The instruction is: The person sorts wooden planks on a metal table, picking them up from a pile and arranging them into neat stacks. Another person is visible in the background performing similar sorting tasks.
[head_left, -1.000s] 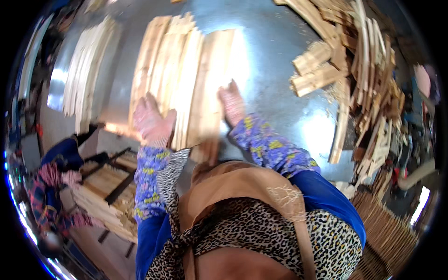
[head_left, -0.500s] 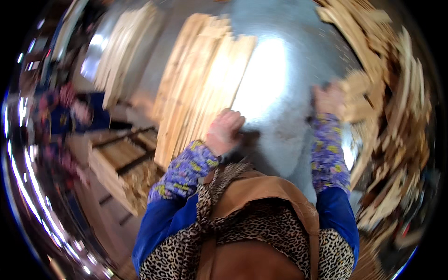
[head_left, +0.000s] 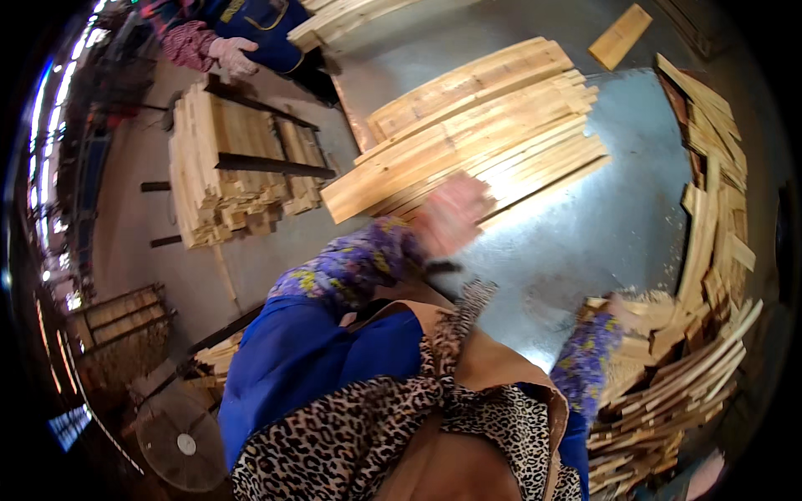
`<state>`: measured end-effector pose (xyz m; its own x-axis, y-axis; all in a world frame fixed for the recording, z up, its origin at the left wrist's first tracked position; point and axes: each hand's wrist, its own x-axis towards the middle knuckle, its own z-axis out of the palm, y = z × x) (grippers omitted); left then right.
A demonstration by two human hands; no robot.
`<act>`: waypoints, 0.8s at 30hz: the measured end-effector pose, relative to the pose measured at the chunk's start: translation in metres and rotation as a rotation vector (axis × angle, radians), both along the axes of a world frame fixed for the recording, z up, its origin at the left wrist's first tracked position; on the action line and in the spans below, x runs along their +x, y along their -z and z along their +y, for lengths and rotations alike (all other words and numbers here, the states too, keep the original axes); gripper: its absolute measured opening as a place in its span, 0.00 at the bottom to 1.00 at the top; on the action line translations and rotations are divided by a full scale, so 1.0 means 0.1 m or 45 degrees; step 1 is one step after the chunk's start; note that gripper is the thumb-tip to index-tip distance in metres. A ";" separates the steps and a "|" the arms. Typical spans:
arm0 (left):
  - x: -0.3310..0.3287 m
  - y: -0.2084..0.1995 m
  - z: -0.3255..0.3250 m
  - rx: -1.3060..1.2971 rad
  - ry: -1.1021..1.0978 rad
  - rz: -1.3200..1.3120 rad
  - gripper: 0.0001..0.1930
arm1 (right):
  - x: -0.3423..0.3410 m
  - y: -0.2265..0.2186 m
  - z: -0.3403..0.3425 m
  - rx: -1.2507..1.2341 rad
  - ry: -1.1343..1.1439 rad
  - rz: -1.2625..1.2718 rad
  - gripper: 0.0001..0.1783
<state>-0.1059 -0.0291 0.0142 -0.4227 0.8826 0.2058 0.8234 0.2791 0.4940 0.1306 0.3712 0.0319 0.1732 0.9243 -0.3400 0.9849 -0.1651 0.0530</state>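
Note:
A row of pale wooden planks (head_left: 468, 125) lies side by side on a shiny grey metal table (head_left: 576, 242). Over the planks' near edge is my left hand (head_left: 455, 215), smeared by motion; I cannot tell whether it touches them or how its fingers are set. Further right, my right hand (head_left: 625, 314) is beside a heap of wood offcuts (head_left: 647, 321) at the table's edge. Its fingers are blurred and partly lost against the wood. Purple flowered sleeve covers (head_left: 347, 263) are on both forearms.
A co-worker's gloved hand (head_left: 232, 57) shows at the upper left. Below it, stacked planks (head_left: 196, 159) sit among dark bars. One short board (head_left: 620, 37) lies at the table's far right. Thin strips (head_left: 677, 401) pile up on the right; a round fan (head_left: 185, 442) stands lower left.
The view has turned, so the planks now slant toward the upper right and the co-worker appears higher. My left hand has moved over the planks' edge; my right hand stays by the offcuts.

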 end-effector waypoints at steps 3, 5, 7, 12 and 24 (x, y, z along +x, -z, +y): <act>-0.41 -0.27 -0.28 -0.024 -0.366 0.164 0.42 | 0.16 0.28 -0.67 0.036 0.096 0.266 0.61; -0.52 -0.55 -0.34 -0.375 -0.667 0.156 0.45 | -0.02 0.12 -1.40 0.056 -0.031 0.463 0.59; -0.64 -0.40 -0.49 -0.399 -0.729 0.351 0.46 | -0.15 0.03 -2.06 -0.193 -0.178 0.999 0.58; -0.89 -0.47 -0.55 -0.382 -0.648 0.046 0.45 | -0.95 -0.25 -3.18 -0.957 -0.805 1.001 0.57; 1.59 -1.19 1.24 0.038 0.301 -0.446 0.49 | 1.43 -0.51 -2.47 -0.536 -0.179 1.955 0.57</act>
